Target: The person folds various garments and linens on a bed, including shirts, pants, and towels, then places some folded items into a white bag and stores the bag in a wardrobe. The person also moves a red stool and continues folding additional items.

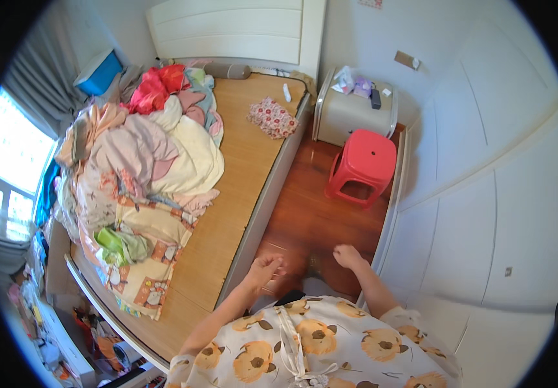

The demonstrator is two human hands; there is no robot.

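My left hand [266,270] is in the air beside the bed's near side rail, its fingers loosely curled and a little apart. Nothing shows in it. Over the reddish wood floor [288,218], my right hand [348,255] is curled in with no object visible. The bed's bare wooden board [230,203] lies to my left. Heaped on its far side are a cream quilt [194,155], a pink bedcover [124,140], a red cloth [155,89] and a patterned sheet [143,286]. A green cloth [121,245] rests on the sheet. Nearer the rail is a floral cloth [274,118].
A red plastic stool [364,162] stands ahead, before a nightstand [332,114] holding plastic packets and a dark box. White cabinet doors [458,237] line the right side. A grey bolster [228,71] lies by the headboard [230,31]. Clutter fills the lower left, beyond the bed's foot.
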